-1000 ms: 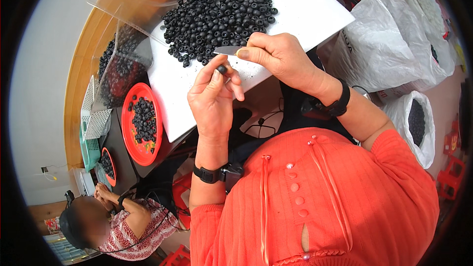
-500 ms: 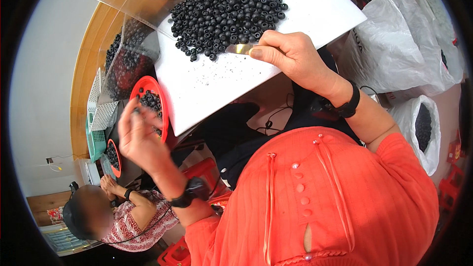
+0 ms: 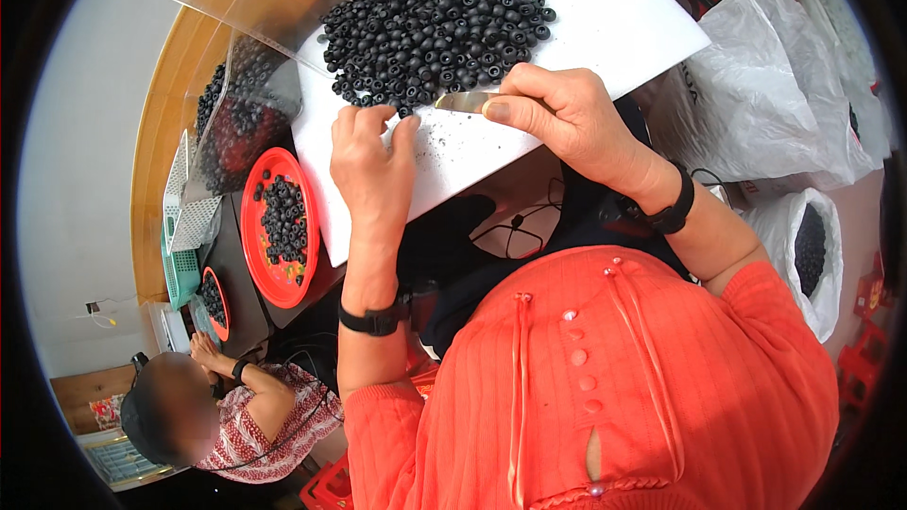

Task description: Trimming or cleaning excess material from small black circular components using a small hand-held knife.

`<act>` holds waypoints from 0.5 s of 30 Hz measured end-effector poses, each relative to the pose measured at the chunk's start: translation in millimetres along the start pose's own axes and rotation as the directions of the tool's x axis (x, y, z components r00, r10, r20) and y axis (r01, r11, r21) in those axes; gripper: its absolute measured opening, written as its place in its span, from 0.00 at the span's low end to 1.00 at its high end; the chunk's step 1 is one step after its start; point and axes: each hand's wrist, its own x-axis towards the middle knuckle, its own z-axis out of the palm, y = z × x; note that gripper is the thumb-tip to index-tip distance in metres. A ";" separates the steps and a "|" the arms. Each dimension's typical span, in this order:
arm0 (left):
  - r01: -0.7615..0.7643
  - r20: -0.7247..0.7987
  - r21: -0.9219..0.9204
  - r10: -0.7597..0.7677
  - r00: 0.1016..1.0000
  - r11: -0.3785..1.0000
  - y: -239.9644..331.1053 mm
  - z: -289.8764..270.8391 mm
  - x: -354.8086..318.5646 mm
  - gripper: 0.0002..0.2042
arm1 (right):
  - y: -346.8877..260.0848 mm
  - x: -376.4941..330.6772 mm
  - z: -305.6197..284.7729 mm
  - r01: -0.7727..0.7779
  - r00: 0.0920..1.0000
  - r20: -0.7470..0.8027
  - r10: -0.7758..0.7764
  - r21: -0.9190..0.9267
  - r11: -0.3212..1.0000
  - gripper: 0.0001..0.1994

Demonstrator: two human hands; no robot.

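Observation:
A heap of small black round pieces (image 3: 439,14) lies on a white board (image 3: 605,33) in front of me. My right hand (image 3: 557,118) grips a small metal blade (image 3: 463,101) whose tip points left at the heap's near edge. My left hand (image 3: 370,165) rests on the board beside the blade, fingers curled at the edge of the heap; I cannot tell if a piece is under them. Both wrists wear black bands.
A red tray (image 3: 260,255) with black pieces sits to the left, a smaller red dish (image 3: 215,297) below it. A clear plastic bag (image 3: 236,123) of pieces lies by the wooden table rim (image 3: 156,151). White sacks (image 3: 784,104) stand right. Another person (image 3: 227,416) works at lower left.
My left hand went down to the red tray on the left, then came back up onto the board beside the blade. The right hand kept the blade at the heap's edge.

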 end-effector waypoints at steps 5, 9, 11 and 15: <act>0.030 0.054 0.148 -0.039 0.998 0.988 -4.0 16.1 8.6 0.08 | -0.2 -1.5 0.9 0.016 1.000 -0.011 -0.016 -0.003 1.000 0.17; 0.059 0.176 -0.109 -0.039 0.984 0.992 -4.5 -7.0 -0.6 0.06 | 1.3 -1.5 -0.3 0.031 0.999 -0.005 -0.032 -0.009 0.999 0.16; 0.034 0.211 -0.174 0.003 0.977 0.984 -1.8 -18.6 -6.0 0.07 | 0.9 -1.7 -0.4 0.036 0.999 0.001 -0.036 -0.009 0.999 0.16; 0.003 0.065 -0.263 0.015 0.998 0.965 2.3 -30.2 -20.0 0.08 | -0.8 -1.8 1.0 0.039 0.999 -0.015 -0.040 -0.021 0.999 0.16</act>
